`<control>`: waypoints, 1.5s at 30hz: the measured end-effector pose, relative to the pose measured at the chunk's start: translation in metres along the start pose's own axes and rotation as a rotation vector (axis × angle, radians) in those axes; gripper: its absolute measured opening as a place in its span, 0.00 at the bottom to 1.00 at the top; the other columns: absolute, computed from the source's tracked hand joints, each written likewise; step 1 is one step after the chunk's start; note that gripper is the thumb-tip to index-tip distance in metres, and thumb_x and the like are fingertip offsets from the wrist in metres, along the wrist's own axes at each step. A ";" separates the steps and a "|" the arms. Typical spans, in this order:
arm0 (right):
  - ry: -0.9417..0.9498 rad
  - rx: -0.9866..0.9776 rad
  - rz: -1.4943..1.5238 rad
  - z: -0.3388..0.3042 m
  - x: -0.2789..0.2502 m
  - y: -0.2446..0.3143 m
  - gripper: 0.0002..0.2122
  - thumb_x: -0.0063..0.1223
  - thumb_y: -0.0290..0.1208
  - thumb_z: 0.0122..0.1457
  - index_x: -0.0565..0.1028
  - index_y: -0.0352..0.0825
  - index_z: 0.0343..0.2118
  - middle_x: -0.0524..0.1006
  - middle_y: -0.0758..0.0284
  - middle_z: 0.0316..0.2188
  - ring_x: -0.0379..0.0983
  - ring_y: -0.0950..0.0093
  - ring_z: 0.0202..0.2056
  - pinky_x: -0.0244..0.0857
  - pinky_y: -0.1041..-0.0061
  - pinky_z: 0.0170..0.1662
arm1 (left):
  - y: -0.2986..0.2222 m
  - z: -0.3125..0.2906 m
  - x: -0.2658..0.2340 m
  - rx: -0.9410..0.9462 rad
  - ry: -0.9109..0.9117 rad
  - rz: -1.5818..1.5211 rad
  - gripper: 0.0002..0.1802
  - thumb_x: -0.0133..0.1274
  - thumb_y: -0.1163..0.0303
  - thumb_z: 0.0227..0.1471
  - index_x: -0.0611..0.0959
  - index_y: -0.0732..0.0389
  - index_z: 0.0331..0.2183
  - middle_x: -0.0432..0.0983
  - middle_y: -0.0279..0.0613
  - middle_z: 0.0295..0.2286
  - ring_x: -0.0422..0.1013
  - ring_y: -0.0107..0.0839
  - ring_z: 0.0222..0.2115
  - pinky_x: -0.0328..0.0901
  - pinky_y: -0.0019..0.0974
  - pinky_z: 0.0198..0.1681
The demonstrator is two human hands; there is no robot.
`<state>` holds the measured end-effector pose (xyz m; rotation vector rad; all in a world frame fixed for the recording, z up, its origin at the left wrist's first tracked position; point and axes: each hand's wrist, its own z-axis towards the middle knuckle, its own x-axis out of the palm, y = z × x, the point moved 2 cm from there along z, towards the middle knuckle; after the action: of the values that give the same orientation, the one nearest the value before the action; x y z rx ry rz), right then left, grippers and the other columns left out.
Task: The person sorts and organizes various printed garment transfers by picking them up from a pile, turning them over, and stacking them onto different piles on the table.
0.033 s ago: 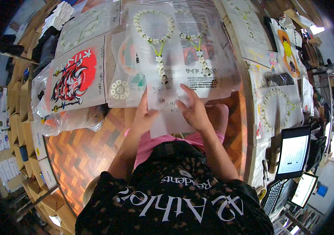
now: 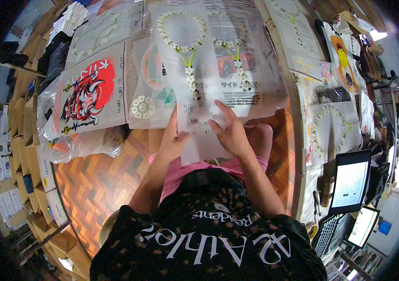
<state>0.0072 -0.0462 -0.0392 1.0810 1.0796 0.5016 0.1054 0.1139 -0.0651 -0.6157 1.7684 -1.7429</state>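
A translucent film sheet (image 2: 194,150), printed with a racket shape made of white flowers and handwritten near its lower end, lies over the table's near edge and hangs toward my lap. My left hand (image 2: 173,139) holds its left edge, thumb on top. My right hand (image 2: 231,133) grips the right side, thumb and forefinger apart on the film; its other fingers are mostly hidden. Beneath and to the right lies another print with a similar flower racket (image 2: 230,35), over a film with a red car (image 2: 237,65).
Left on the table is a bagged print of a red mask (image 2: 89,93), with plastic-wrapped goods (image 2: 94,143) below. On the right-hand table lie more flower prints (image 2: 328,129), an open laptop (image 2: 349,182) and a tablet-like screen (image 2: 363,227). Cardboard boxes (image 2: 61,241) line the left.
The top film sheet has shifted very slightly to the left, its racket print with it. Both hands keep nearly the same place and hold.
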 end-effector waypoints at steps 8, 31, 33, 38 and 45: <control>0.034 0.068 -0.045 -0.008 0.002 0.018 0.28 0.55 0.33 0.52 0.59 0.30 0.55 0.64 0.49 0.50 0.60 0.55 0.53 0.54 0.68 0.56 | 0.018 -0.005 0.010 -0.024 -0.021 -0.266 0.47 0.43 0.87 0.36 0.48 0.62 0.60 0.53 0.45 0.56 0.57 0.32 0.54 0.56 0.31 0.52; -0.046 0.341 0.266 -0.040 -0.005 -0.049 0.25 0.34 0.45 0.63 0.62 0.30 0.55 0.61 0.55 0.55 0.54 0.66 0.58 0.44 0.72 0.60 | 0.040 -0.022 -0.005 -0.363 -0.142 -0.400 0.38 0.43 0.85 0.43 0.57 0.59 0.58 0.68 0.39 0.45 0.67 0.23 0.35 0.62 0.27 0.41; -0.039 0.327 0.237 -0.039 -0.004 -0.048 0.23 0.40 0.42 0.61 0.62 0.30 0.54 0.62 0.54 0.55 0.57 0.65 0.57 0.48 0.72 0.59 | 0.036 -0.021 -0.004 -0.367 -0.108 -0.343 0.38 0.43 0.85 0.43 0.58 0.58 0.58 0.68 0.38 0.44 0.67 0.24 0.37 0.63 0.27 0.41; 0.008 0.181 0.032 -0.036 -0.001 -0.022 0.23 0.51 0.34 0.55 0.63 0.30 0.52 0.64 0.51 0.52 0.62 0.58 0.53 0.54 0.69 0.56 | 0.019 -0.026 0.008 -0.299 -0.085 -0.287 0.35 0.41 0.84 0.46 0.58 0.58 0.57 0.66 0.40 0.47 0.67 0.28 0.43 0.64 0.30 0.43; 0.021 0.076 -0.090 -0.042 0.011 0.004 0.26 0.54 0.35 0.53 0.61 0.30 0.53 0.65 0.49 0.50 0.63 0.54 0.51 0.58 0.66 0.53 | 0.010 -0.043 0.025 -0.287 0.099 -0.317 0.32 0.39 0.82 0.51 0.54 0.60 0.57 0.61 0.44 0.50 0.66 0.34 0.46 0.66 0.33 0.43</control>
<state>-0.0247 -0.0173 -0.0432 1.0905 1.1681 0.4036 0.0586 0.1289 -0.0774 -0.9915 2.1034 -1.7584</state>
